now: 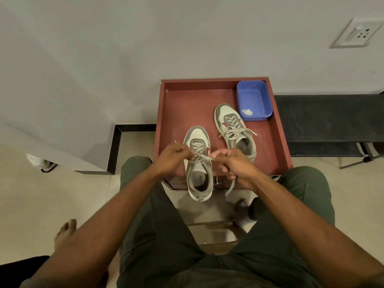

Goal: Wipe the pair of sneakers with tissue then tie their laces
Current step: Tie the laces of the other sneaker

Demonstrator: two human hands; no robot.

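Observation:
Two grey and white sneakers with red marks stand on a reddish-brown table top (182, 104). The near sneaker (199, 175) sits at the front edge, heel hanging over it. My left hand (172, 157) pinches one end of its grey lace (198, 156) at the left. My right hand (232, 163) pinches the other end, and a loose strand hangs down below that hand. The far sneaker (234, 129) lies further back to the right, its lace in a bow. A crumpled white tissue (246, 111) lies in a blue plastic tub (254, 99).
The tub stands in the table's back right corner, touching the far sneaker's toe. A raised rim runs around the table top. A dark bench (328, 121) stands to the right, against the wall. My knees in green trousers flank the table's front, and my bare foot (64, 233) rests on the floor at the left.

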